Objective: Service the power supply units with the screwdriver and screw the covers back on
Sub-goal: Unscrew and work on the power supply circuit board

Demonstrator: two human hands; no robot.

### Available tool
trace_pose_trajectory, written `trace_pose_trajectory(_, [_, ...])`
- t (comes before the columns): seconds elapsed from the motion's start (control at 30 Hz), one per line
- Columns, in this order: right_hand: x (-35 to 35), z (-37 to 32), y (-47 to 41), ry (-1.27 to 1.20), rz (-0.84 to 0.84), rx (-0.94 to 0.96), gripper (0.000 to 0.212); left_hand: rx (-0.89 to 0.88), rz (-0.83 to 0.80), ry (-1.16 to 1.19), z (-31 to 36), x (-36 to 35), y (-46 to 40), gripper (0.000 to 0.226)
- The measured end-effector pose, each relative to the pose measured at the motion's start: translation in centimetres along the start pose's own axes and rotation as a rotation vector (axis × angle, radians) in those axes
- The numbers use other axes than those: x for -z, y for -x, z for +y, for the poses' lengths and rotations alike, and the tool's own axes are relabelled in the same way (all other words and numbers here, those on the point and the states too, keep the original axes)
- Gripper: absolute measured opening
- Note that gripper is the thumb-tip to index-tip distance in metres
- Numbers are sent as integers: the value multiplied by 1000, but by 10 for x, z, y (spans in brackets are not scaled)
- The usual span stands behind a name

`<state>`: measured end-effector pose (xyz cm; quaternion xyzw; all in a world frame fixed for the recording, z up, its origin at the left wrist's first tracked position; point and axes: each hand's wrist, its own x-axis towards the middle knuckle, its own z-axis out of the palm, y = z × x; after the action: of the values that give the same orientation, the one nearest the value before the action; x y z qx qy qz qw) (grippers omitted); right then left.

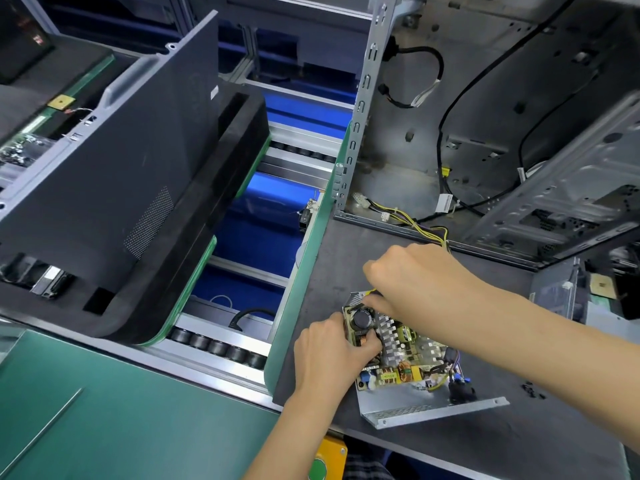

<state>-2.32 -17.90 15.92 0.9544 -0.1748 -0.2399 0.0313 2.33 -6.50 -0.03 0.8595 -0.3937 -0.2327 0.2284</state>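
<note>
Left hand (334, 351): reached in from below, knuckles up, fingers curled round the near-left corner of the open power supply unit (401, 355). Unit: laid on the grey work mat (346, 258), cover off, circuit board exposed; long axis run from upper left to lower right. Right hand (415, 275): brought in from the right, fingers pinched at a yellow wire (370, 291) at the unit's far corner. No legible writing is seen.
</note>
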Motion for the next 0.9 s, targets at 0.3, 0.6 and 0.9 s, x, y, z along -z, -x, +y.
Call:
trace_pose_trajectory(0.3, [0, -1, -1, -2, 23, -22, 23, 2, -3, 15, 2, 2, 0, 38])
trace_pose_trajectory(0.6, [-4, -14, -8, 70, 13, -63, 42, 1, -19, 11, 5, 5, 2, 41])
trace_pose_trajectory(0.9, [6, -16, -1, 60, -47, -39, 32, -18, -16, 15, 4, 6, 1, 40])
